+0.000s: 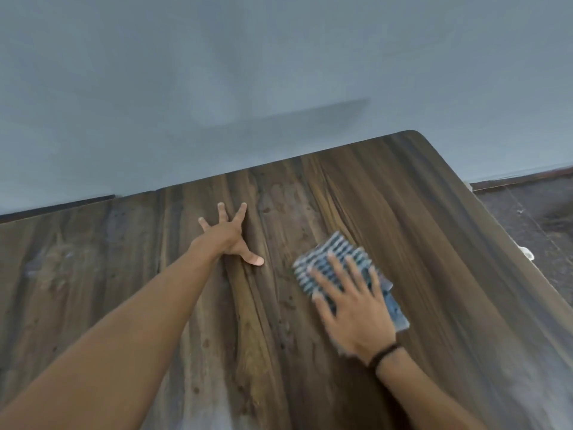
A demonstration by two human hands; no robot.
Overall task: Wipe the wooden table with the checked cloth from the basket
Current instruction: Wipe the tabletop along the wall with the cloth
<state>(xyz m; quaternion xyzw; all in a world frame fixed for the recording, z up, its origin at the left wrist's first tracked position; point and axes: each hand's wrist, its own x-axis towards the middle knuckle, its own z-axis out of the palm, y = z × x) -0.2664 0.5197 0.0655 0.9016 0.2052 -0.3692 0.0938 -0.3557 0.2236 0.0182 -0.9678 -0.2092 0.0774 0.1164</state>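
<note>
My right hand (350, 308) lies flat on the checked cloth (338, 262), 5 fingers spread, pressing it to the wooden table (434, 243) near its right edge. My left hand (231, 240) rests splayed on bare wood nearby. Grey wall (217, 72) behind.

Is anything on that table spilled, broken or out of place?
Nothing spilled or broken. The wooden table has pale hazy smears at left. The right hand presses the checked cloth flat; the left hand rests spread.
</note>
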